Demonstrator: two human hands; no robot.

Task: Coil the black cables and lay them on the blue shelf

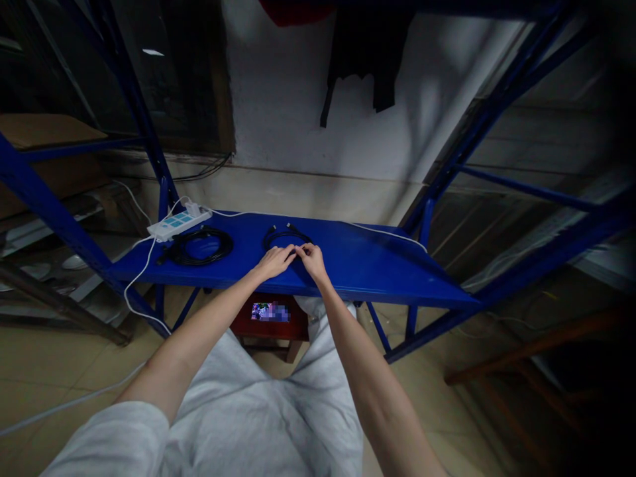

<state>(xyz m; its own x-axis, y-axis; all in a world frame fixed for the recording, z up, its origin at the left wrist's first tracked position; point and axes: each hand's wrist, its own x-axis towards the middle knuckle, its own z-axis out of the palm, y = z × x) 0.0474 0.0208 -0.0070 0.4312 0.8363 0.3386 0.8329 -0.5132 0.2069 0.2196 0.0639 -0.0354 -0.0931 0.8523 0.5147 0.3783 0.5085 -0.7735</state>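
Observation:
A short black cable lies curved on the blue shelf, its two plug ends pointing away from me. Over the near part of this cable, my left hand and my right hand meet with their fingertips together. The fingers of both are pinched closed, and what is between them is too small to make out. Left of my hands lies a larger coiled black cable, apart from them.
A white power strip with plugged-in white cords sits at the shelf's back left. Blue metal posts rise on both sides. Below the shelf's front edge, a lit screen rests on a red-brown stool.

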